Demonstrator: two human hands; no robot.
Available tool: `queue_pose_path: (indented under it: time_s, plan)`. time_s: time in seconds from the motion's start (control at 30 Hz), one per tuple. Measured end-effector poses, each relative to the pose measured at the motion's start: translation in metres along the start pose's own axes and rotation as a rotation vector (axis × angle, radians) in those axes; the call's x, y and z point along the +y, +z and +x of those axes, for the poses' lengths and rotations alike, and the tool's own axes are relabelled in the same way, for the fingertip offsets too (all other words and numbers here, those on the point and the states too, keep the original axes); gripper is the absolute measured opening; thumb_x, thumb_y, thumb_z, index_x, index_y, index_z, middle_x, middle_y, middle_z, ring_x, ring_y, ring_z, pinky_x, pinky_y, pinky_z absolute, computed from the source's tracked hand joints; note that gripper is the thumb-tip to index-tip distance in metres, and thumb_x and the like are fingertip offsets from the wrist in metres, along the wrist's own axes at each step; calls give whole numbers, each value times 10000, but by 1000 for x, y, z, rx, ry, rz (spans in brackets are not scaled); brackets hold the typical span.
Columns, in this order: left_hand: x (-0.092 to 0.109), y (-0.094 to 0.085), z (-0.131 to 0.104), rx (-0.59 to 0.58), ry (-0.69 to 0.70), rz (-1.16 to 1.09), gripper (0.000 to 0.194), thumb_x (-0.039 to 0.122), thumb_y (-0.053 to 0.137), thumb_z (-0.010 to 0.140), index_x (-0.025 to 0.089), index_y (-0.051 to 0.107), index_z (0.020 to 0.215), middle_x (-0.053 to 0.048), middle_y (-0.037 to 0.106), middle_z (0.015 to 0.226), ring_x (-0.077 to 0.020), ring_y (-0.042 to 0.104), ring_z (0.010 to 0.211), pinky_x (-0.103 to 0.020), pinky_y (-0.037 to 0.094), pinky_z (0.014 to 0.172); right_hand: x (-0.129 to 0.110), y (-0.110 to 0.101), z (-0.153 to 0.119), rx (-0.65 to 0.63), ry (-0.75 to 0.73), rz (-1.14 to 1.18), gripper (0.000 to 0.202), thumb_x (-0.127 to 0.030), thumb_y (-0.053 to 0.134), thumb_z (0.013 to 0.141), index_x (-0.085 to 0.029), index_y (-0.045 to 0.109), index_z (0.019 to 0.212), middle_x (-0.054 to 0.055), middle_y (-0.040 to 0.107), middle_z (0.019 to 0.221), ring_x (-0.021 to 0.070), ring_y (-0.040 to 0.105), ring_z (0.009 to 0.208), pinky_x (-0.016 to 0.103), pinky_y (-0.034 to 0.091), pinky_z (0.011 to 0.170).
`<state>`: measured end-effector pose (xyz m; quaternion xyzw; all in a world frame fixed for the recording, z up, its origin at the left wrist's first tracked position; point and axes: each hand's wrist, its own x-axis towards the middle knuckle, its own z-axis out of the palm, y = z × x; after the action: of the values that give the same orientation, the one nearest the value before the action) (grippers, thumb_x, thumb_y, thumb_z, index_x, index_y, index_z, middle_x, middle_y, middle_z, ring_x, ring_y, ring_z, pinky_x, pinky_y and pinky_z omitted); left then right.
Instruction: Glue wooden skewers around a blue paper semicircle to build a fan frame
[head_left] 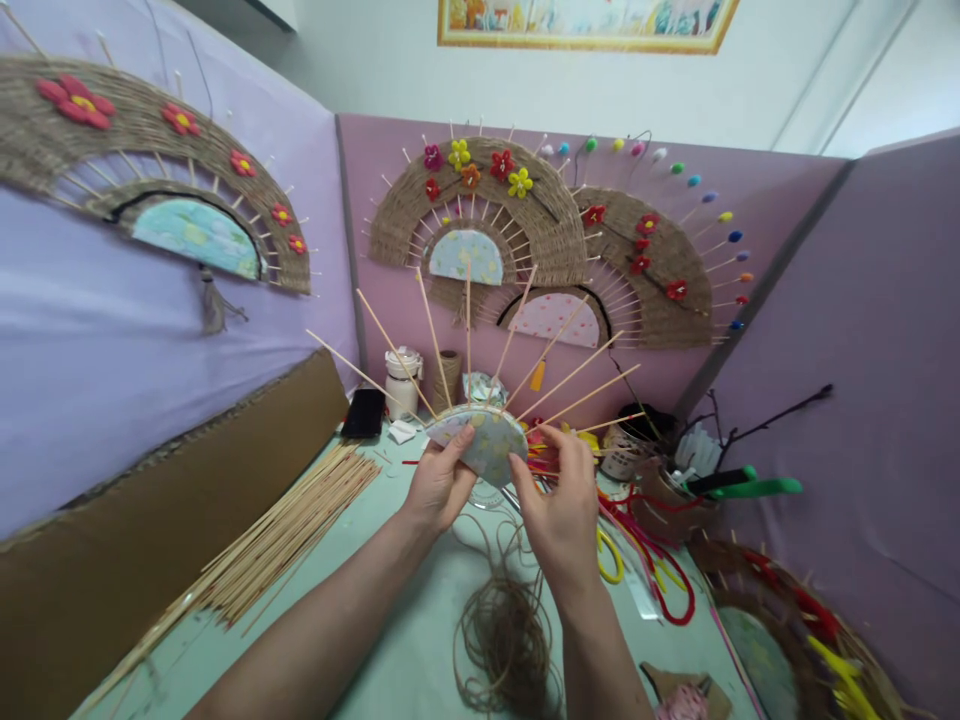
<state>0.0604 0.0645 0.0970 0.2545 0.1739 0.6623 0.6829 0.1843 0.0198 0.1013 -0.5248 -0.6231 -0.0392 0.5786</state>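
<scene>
Between my hands is a fan frame: a half-round base (491, 440) covered in pale floral cloth, with several thin wooden sticks (469, 330) spreading out from its curved edge. My left hand (444, 480) grips the base at its left side, thumb lying on the cloth. At the right side my right hand (559, 490) is closed around the edge, its thumb against the cloth and its index finger by the lowest sticks; exactly what sits between those fingertips is partly hidden. Below the hands a loose tangle of brown twine (504, 640) lies on the table, with strands running up towards the base.
A bundle of thin sticks (300, 530) and a long cardboard piece (180, 520) lie left. Scissors (610, 555), red pipe cleaners (679, 610) and a pot of tools (679, 505) stand right. Behind are a white jar (403, 385), a twine spool (448, 375) and finished woven fans (480, 200).
</scene>
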Motion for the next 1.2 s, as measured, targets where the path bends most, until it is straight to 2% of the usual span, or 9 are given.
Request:
queue_pose_path:
  time_s: [0.2,0.37,0.5,0.67,0.83,0.97,1.1,1.2]
  plan:
    - [1,4,-6,-18,161,187,243,258,820,661,173,739,873,-34,761,898,-203,692,889,-355,504,910,-26,-8,-5,105,-190,34,321,-195,612,853,-215,584,1172,110,590,1091,257,565,1067,462,480,931]
    - [2,0,-12,-99,284,362,225,239,792,702,195,728,913,-23,744,928,-194,672,928,-330,491,919,-42,-6,-15,9,-359,25,438,-155,614,834,-238,551,1260,118,602,1201,276,561,1150,478,455,969]
    - [3,1,-16,-138,236,319,227,230,801,676,193,709,880,-18,728,872,-192,673,877,-337,499,901,-45,-2,-16,-43,-411,-14,490,-166,606,842,-227,517,1320,127,608,1261,285,543,1220,499,400,1031]
    - [4,5,-19,-141,183,310,318,276,831,610,196,699,889,-24,715,823,-246,666,951,-374,499,918,-46,-3,-17,-82,-442,-33,525,-185,605,847,-229,500,1359,110,624,1284,277,538,1252,490,355,1077]
    - [3,3,-22,-90,167,319,254,289,829,602,208,686,796,-7,691,767,-230,666,879,-366,510,893,-47,-4,-17,-88,-456,-50,516,-190,608,850,-222,503,1354,103,642,1262,270,540,1247,488,350,1082]
    - [3,4,-23,-122,138,338,237,354,808,635,214,689,783,-14,688,762,-229,665,860,-369,519,878,-48,-4,-16,-81,-462,-49,471,-182,607,849,-213,541,1314,103,661,1217,268,563,1213,478,363,1076]
    - [5,8,-24,-130,142,356,264,351,806,635,212,702,834,-18,693,766,-223,665,854,-362,523,870,-49,-3,-15,-64,-462,-53,424,-190,596,867,-225,554,1287,90,676,1177,256,586,1172,476,378,1065]
    - [7,11,-25,-137,151,370,344,360,798,635,194,701,921,-25,699,782,-229,668,873,-370,522,876,-50,-1,-15,-43,-463,-28,362,-187,590,879,-190,584,1241,99,684,1155,252,593,1154,475,377,1062]
